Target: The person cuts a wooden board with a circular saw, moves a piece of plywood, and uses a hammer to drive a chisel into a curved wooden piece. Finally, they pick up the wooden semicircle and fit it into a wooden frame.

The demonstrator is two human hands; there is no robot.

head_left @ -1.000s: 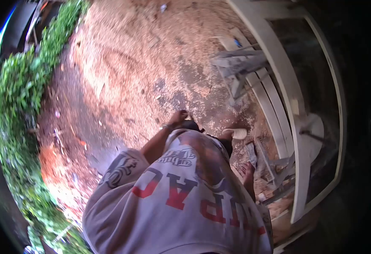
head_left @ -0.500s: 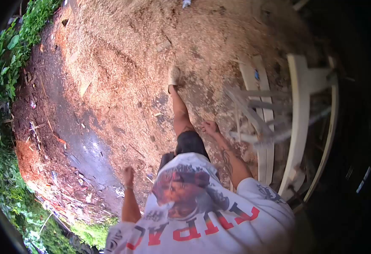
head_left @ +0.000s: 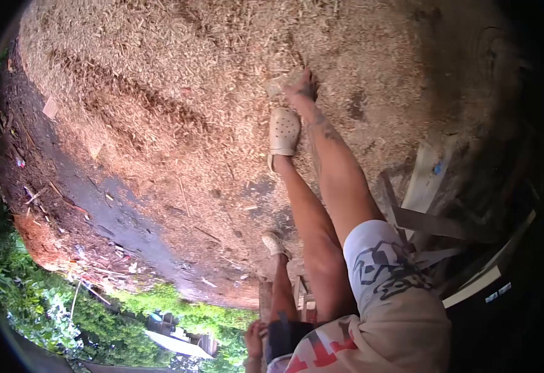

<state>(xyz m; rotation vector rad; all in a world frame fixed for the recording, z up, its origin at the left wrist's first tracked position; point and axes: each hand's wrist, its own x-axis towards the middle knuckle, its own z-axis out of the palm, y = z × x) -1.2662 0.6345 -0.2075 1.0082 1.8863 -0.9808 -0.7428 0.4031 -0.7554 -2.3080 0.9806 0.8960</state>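
Observation:
My right hand reaches down to the ground ahead of my shoe. Its fingers are closed at the edge of a small, pale wood block, which lies on the wood shavings; part of the block is hidden by the hand. My left hand is low in the view beside my dark shorts, its fingers curled and nothing visible in them. A beige clog on my forward foot stands just short of the block. The other clog is farther back.
Wood shavings cover the ground. Pale boards and a wooden frame stand on the right. A dark wet strip runs along the left, with scraps and green plants beyond it.
I have bent down and forward. My right hand has gone from beside my thigh to the wood block on the ground. My left hand has moved back near my shorts.

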